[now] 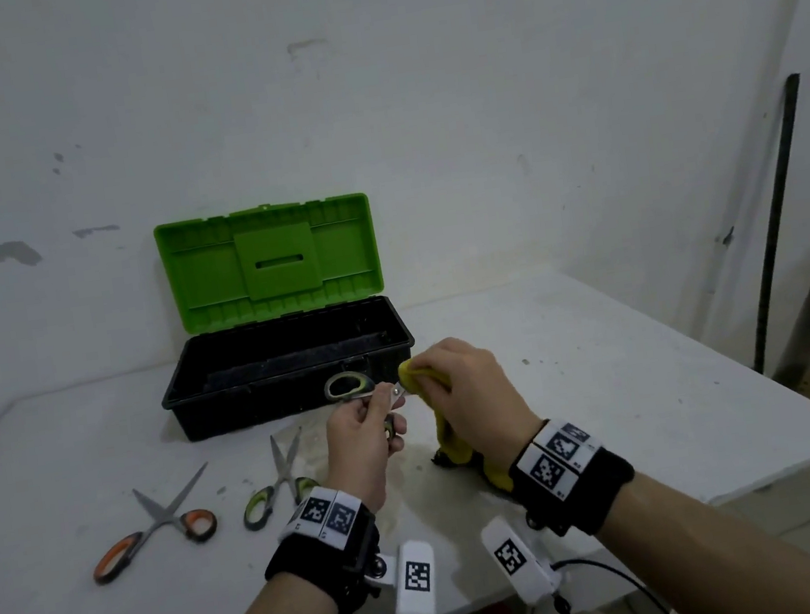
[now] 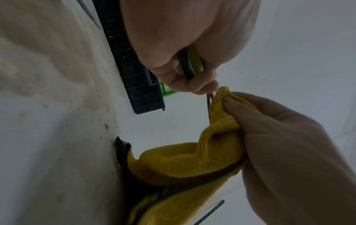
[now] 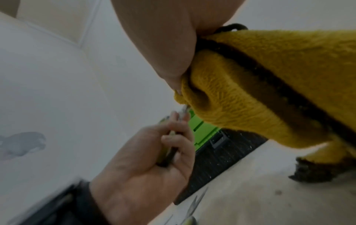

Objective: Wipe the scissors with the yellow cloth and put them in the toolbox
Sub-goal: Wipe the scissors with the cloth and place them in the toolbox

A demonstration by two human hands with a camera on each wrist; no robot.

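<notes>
My left hand (image 1: 365, 428) grips a pair of green-handled scissors (image 1: 349, 385) by the handles, above the table in front of the toolbox. The blades point right and vanish into the yellow cloth (image 1: 447, 425), which my right hand (image 1: 459, 382) pinches around them. The cloth's tail hangs down onto the table. In the left wrist view the blade (image 2: 209, 105) enters the cloth (image 2: 221, 121); in the right wrist view the cloth (image 3: 250, 85) covers the blade tip. The black toolbox (image 1: 230, 407) stands open with its green lid (image 1: 268, 260) up.
Two more pairs lie on the white table (image 1: 608, 383) to the left: orange-handled scissors (image 1: 158, 524) and green-handled scissors (image 1: 282, 482), both spread open. The wall is right behind the toolbox. The table's right edge drops off near a dark pole (image 1: 777, 216).
</notes>
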